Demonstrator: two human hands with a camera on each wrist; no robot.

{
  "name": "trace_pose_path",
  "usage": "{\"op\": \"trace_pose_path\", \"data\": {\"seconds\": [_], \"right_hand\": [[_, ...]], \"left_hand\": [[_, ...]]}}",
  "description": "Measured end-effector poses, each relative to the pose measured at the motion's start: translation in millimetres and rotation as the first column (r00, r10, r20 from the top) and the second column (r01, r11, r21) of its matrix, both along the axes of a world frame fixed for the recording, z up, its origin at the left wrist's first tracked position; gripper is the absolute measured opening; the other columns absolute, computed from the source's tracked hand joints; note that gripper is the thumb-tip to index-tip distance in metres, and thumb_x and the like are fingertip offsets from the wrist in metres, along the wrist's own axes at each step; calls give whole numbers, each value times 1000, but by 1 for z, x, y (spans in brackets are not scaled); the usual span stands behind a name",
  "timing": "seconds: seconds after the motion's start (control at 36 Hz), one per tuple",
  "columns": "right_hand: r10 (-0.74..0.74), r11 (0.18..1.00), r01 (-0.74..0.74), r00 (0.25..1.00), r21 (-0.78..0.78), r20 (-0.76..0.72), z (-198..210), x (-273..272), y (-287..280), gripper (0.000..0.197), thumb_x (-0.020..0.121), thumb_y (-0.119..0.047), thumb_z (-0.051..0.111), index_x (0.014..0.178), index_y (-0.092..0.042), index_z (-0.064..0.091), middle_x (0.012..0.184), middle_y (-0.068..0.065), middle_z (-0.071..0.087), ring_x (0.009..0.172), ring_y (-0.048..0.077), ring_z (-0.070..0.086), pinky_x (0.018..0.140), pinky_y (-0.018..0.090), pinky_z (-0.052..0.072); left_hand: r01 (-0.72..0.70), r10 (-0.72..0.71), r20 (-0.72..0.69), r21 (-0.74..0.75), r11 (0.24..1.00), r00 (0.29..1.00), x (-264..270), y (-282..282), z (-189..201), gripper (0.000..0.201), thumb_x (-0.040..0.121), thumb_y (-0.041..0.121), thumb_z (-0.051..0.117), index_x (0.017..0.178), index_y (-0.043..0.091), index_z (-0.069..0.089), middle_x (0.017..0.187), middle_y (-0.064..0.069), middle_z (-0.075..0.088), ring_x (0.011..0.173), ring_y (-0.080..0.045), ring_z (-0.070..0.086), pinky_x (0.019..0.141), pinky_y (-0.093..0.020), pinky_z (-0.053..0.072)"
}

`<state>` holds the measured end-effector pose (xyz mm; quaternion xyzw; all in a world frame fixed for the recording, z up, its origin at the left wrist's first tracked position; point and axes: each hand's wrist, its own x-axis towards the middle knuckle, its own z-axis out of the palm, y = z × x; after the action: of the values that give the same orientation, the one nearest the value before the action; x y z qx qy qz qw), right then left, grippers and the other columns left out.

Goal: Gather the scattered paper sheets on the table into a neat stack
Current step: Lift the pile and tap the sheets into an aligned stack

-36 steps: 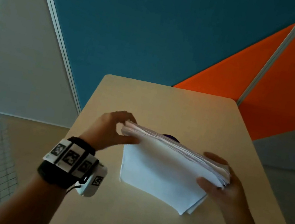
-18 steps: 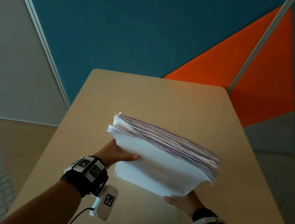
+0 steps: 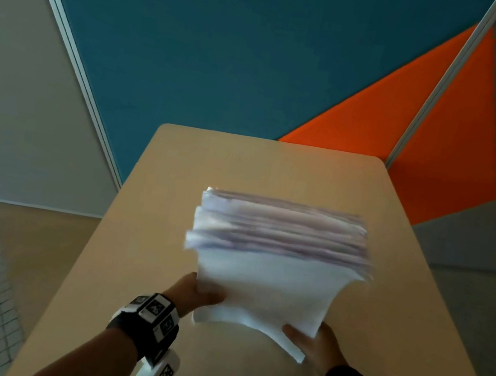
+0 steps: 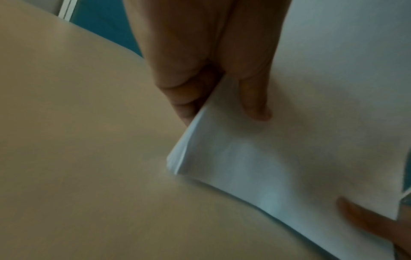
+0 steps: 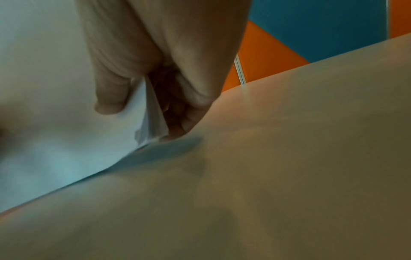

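- With our left hand (image 3: 189, 293) we pinch the paper stack (image 3: 271, 277) at its lower left corner; the thumb (image 4: 255, 98) lies on the near face and the curled fingers (image 4: 184, 91) sit behind, mostly hidden by the sheets;
- Our right hand (image 3: 312, 343) grips the lower right corner the same way, thumb (image 5: 111, 95) in front, fingers (image 5: 189, 109) folded behind the edge; their tips are lost in shadow;
- We hold the stack on edge over the table (image 3: 276, 166); whether its bottom edge touches the surface we cannot tell, the wrist views being blurred there;
- The stack is thick and white; its top edge is smeared by motion, so we cannot judge how even the sheets lie; the bottom edge bows between our hands;
- Both wrist bands (image 3: 153, 313) are partly cut off at the frame's lower edge.
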<state>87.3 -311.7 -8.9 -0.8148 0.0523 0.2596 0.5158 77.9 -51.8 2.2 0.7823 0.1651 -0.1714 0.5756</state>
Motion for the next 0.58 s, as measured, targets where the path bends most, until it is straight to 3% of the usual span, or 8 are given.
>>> {"op": "trace_pose_path", "data": {"seconds": [0.08,0.19,0.22,0.28,0.31,0.36,0.5,0.58], "right_hand": [[-44,994,38,997,100,57,2,1,1,16,83,-14,66,93,-23,59,95,-1,67,100,26,61,72,18,48],[-82,994,66,975,83,208,10,14,5,24,84,-18,65,106,-18,57,93,-3,64,94,20,62,65,5,49],[-87,994,71,967,78,241,14,19,7,24,84,-18,64,107,-17,56,94,-2,64,92,18,61,65,4,47],[-91,993,67,962,99,257,23,28,11,21,86,-18,62,107,-16,57,90,1,66,78,18,64,65,19,51],[-94,991,66,965,120,244,27,32,14,18,87,-19,60,105,-16,56,84,3,68,63,19,65,56,26,52],[-77,992,50,967,117,243,32,43,16,14,90,-20,57,103,-16,56,70,6,66,40,17,60,41,24,47],[-17,1000,21,979,-16,205,25,66,17,19,92,-23,52,105,-9,55,62,17,62,38,23,54,36,23,41],[-25,997,33,992,-65,125,8,76,18,30,93,-23,52,114,-1,53,65,14,60,30,13,53,33,21,39]], "left_hand": [[-24,23,22,57,998,1000,3,-6,9,34,83,8,66,113,-6,61,97,-6,65,85,-17,61,73,-23,49],[-110,104,73,85,990,992,18,-8,20,34,84,17,64,111,-4,63,95,-11,64,76,-19,60,59,-23,50],[-128,117,98,109,986,988,22,-8,23,35,85,18,63,111,-5,62,96,-12,64,81,-19,59,64,-26,47],[-171,152,148,124,977,977,30,-7,27,36,86,18,63,114,-5,60,105,-17,66,88,-17,56,73,-27,42],[-194,173,168,113,975,970,34,-7,30,39,85,18,64,116,-5,59,112,-20,66,90,-17,55,76,-27,41],[-221,198,199,105,970,960,42,-6,32,46,82,21,66,119,-4,56,120,-23,63,93,-20,56,79,-28,41],[-275,256,123,181,944,959,55,-6,21,46,86,15,61,126,-2,44,123,-27,58,111,-37,56,83,-38,43],[-269,264,52,188,945,963,58,-11,8,50,87,11,58,131,0,38,127,-28,55,113,-39,55,93,-44,44]]}}
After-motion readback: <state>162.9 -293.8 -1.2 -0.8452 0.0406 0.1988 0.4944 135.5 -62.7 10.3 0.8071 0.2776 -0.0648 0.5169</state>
